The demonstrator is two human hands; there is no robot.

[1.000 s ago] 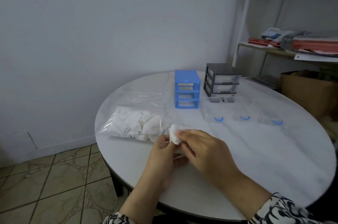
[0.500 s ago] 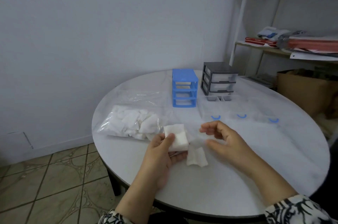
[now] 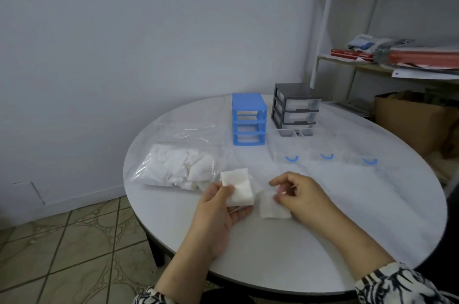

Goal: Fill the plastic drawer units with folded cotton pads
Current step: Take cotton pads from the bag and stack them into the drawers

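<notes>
Round table, left fingers pinching cotton pad

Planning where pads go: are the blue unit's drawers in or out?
Out: the blue unit shows three empty slots; clear drawers with blue handles lie on the table.

a: what carries it all?

b: a round white table with a dark rim.

a: and lying on it?

b: a clear bag of cotton pads at the left, a blue drawer unit and a grey drawer unit at the back, three clear drawers with blue handles in a row before them, and one loose pad near the front.
</notes>
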